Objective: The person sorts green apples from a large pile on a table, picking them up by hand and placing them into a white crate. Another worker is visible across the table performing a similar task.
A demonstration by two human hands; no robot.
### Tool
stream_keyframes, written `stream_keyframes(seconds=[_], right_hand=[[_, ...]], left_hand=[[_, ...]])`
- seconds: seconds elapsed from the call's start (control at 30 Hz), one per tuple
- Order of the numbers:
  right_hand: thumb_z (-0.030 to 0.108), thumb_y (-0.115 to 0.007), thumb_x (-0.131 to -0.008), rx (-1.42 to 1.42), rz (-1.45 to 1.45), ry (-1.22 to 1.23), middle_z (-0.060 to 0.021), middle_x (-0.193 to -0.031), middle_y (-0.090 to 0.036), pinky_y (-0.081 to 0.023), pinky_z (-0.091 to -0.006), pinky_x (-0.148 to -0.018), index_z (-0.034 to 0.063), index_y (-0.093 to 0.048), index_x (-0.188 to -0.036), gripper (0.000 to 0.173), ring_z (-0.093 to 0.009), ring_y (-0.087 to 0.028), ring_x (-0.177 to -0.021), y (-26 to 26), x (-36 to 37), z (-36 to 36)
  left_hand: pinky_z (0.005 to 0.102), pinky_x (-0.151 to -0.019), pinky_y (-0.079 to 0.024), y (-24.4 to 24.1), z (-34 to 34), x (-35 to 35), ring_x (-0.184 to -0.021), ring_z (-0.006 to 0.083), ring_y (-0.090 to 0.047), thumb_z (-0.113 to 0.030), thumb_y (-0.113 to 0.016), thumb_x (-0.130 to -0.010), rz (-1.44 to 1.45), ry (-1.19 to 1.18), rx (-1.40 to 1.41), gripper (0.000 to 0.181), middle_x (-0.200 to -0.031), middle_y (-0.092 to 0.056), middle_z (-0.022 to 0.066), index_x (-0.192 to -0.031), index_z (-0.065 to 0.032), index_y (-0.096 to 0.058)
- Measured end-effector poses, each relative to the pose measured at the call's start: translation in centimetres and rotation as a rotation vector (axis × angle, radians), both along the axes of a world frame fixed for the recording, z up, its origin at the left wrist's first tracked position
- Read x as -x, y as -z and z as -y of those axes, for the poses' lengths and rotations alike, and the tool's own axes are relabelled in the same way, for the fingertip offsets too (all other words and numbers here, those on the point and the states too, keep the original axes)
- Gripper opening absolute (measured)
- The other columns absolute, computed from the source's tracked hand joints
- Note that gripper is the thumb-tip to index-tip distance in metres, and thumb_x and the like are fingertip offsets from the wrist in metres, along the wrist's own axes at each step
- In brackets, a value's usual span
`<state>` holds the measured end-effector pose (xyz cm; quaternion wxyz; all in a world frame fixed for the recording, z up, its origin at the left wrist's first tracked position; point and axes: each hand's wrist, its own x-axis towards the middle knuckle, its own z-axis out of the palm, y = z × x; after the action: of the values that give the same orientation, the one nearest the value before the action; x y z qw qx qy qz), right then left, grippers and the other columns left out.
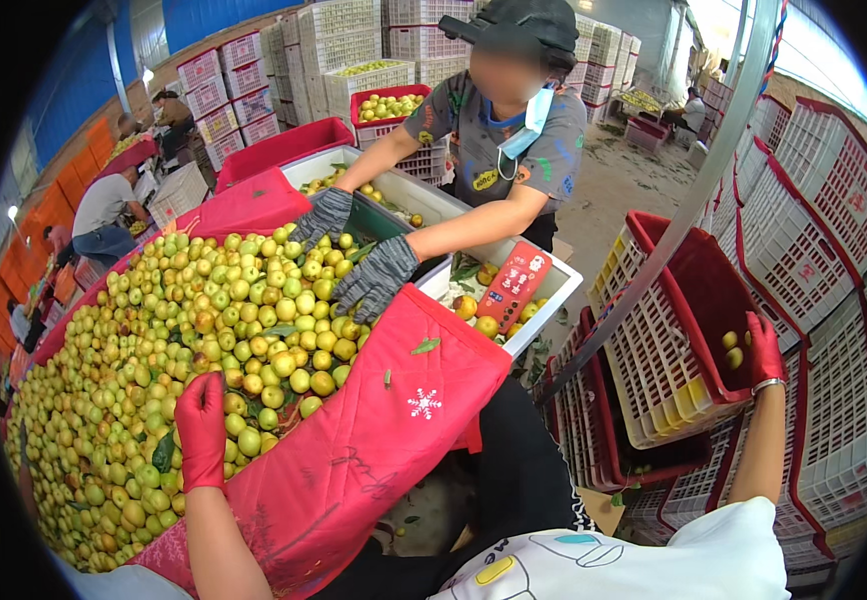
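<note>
A large heap of yellow-green jujubes with a few leaves lies on a table covered in red padded cloth. My left hand, in a red glove, rests at the near side of the heap. Its fingers are bent, and whether they hold a fruit is hidden. To the right, my red-gloved right hand reaches over the rim of a red-lined white crate. A few jujubes show inside the crate beside its fingers. The fingers' inner side faces away, so their grip is unclear.
Across the table, a co-worker's grey-gloved hands touch the heap. A white tray there holds jujubes and a red packet. A metal pole slants before the crate. Stacked crates stand at right.
</note>
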<state>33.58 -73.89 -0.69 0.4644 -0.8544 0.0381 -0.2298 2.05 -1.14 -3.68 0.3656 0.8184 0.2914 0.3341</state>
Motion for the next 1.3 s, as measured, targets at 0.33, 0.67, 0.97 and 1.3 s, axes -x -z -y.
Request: stream_keyframes(seconds=[0.33, 0.67, 0.97, 1.3], right_hand=[[0.003, -0.058, -0.082, -0.103, -0.321, -1.562, -0.0134, -0.107, -0.062, -0.044, -0.0333, -0.090, -0.0041, -0.062, -0.102, 0.021, -0.021, -0.058, -0.101, -7.8, 9.7, -29.9], [0.048, -0.060, -0.078, 0.600, 0.151, -1.799, -0.0247, -0.125, -0.048, -0.038, -0.0406, -0.097, -0.0009, -0.045, -0.126, 0.070, -0.036, -0.047, -0.116, 3.7, 5.9, -60.3], [0.072, -0.060, -0.065, 1.119, -0.058, -1.632, -0.0312, -0.146, -0.004, -0.020, -0.0530, -0.107, 0.0095, -0.007, -0.145, 0.115, -0.047, -0.009, -0.135, 8.8, 4.9, -66.1], [0.047, -0.063, -0.079, 0.949, 0.030, -1.803, -0.0266, -0.122, -0.047, -0.038, -0.0388, -0.097, -0.0066, -0.039, -0.128, 0.077, -0.034, -0.046, -0.116, 5.3, 4.8, -64.0]], left_hand=[[0.0275, -0.088, -0.044, -5.1, 4.6, -2.3, -0.100, 0.0159, -0.058, -0.015, -0.055, -0.090, 0.016, 0.100, 0.105, 0.030, -0.109, -0.062, 0.0093, -0.116, -0.0001, -0.058], [0.0395, -0.065, -0.049, -2.9, 1.3, 1.0, -0.077, 0.0336, -0.062, -0.021, -0.062, -0.081, -0.444, -0.055, -0.238, 0.018, -0.084, -0.064, 0.0186, -0.094, -0.0080, -0.066], [0.0342, -0.065, -0.049, -2.2, 1.2, 1.5, -0.072, 0.0259, -0.063, -0.018, -0.066, -0.079, -0.596, 0.028, -0.223, 0.024, -0.084, -0.066, 0.0140, -0.098, -0.0037, -0.064], [0.0346, -0.069, -0.049, -2.9, -0.5, 1.8, -0.074, 0.0268, -0.062, -0.021, -0.064, -0.081, -0.428, -0.198, -0.276, 0.022, -0.084, -0.066, 0.0135, -0.096, -0.0065, -0.066]])
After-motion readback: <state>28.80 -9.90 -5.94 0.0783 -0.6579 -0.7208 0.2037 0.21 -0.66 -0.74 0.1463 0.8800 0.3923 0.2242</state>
